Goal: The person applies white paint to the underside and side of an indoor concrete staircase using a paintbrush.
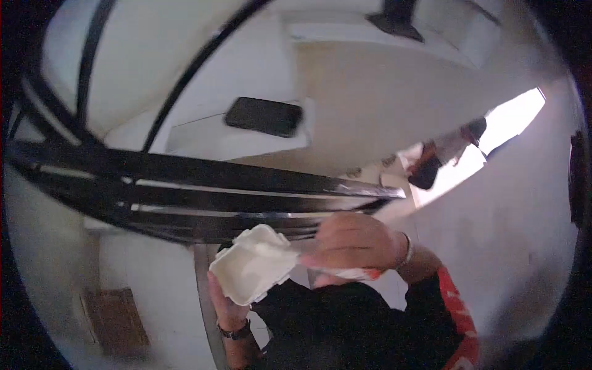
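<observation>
My left hand (228, 302) is closed around the side of a shallow white box (237, 271), whose hollow side is tilted up toward me. Over the box's right edge is my right hand (357, 240), blurred, with its fingers curled. From its grip a slim white thing with a red end (354, 273) sticks out below the palm; I cannot tell what it is. A whitish blur (280, 254) lies between the right fingertips and the inside of the box.
A black metal rack (246, 182) with long rails runs across in front of my hands. Beyond it, a dark flat rectangular thing (265, 116) lies on a white surface. Another person (447, 151) is beside a bright opening at the right. A brown box-like thing (117, 320) stands low at left.
</observation>
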`<move>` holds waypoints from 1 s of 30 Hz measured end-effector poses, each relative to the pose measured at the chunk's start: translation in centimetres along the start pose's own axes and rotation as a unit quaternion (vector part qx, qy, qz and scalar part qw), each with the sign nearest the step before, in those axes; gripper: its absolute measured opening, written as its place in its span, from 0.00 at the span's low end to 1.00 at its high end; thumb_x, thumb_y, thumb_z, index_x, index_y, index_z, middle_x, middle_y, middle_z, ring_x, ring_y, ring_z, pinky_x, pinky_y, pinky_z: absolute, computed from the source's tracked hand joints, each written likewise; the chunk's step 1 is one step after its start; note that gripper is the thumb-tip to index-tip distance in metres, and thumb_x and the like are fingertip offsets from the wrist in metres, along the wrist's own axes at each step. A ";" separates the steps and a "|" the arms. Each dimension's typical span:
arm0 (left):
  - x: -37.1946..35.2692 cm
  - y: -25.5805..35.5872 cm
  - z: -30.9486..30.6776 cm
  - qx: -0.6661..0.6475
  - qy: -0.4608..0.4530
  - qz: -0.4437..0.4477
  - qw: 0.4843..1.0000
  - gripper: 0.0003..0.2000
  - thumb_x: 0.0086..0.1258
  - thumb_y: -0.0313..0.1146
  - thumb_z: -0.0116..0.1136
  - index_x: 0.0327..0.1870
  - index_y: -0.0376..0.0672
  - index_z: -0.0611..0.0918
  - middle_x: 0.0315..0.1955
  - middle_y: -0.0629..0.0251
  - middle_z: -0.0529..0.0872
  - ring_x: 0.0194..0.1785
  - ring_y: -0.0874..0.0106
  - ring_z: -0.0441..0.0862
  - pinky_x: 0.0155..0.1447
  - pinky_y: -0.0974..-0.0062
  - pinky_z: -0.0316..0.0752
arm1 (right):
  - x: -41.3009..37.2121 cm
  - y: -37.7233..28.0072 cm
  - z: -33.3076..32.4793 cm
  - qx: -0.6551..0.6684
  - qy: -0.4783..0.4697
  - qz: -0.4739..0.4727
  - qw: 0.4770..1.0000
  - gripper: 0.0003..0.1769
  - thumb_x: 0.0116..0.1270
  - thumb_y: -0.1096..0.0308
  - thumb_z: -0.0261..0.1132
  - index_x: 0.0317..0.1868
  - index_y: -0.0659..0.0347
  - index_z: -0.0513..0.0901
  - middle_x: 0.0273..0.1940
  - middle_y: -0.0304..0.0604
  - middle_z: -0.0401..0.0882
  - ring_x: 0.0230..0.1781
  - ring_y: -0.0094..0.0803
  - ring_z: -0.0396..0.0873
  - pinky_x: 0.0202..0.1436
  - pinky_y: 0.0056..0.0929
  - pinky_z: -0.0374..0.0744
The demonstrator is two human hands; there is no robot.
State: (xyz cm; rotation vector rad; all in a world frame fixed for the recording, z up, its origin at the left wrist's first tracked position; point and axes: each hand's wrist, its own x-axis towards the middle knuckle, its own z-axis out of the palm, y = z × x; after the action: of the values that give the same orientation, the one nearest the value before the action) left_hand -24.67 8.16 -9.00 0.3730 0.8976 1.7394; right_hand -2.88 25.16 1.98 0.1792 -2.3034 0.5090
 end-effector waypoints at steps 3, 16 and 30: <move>-0.5 -1.6 -1.4 -0.025 0.016 0.006 1.000 0.32 0.73 0.59 0.34 0.66 0.41 0.63 0.61 0.52 0.70 0.61 0.57 0.72 0.59 0.55 0.74 | -0.6 -1.4 -0.1 -0.007 -0.061 -0.019 0.998 0.28 0.52 0.61 0.74 0.53 0.61 0.79 0.37 0.36 0.76 0.39 0.32 0.76 0.41 0.28 0.77; -0.8 -0.5 0.4 0.041 0.018 0.000 0.999 0.33 0.72 0.59 0.34 0.66 0.39 0.63 0.62 0.52 0.69 0.62 0.58 0.71 0.62 0.57 0.72 | -1.7 -0.9 0.8 0.042 -0.014 -0.017 0.999 0.30 0.59 0.64 0.65 0.61 0.63 0.70 0.36 0.42 0.74 0.37 0.38 0.76 0.42 0.35 0.75; 0.2 -1.2 -2.2 0.043 -0.012 0.023 0.999 0.27 0.75 0.51 0.38 0.65 0.38 0.63 0.61 0.56 0.70 0.64 0.65 0.69 0.67 0.66 0.64 | 1.1 1.0 1.1 0.078 -0.207 -0.049 0.974 0.27 0.49 0.65 0.71 0.52 0.59 0.79 0.38 0.40 0.78 0.37 0.37 0.77 0.41 0.37 0.76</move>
State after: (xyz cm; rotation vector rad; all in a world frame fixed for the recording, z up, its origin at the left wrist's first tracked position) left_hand -25.33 7.67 -11.36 0.4738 0.9565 1.7384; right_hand -4.67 25.69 1.77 0.5145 -2.6397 0.6504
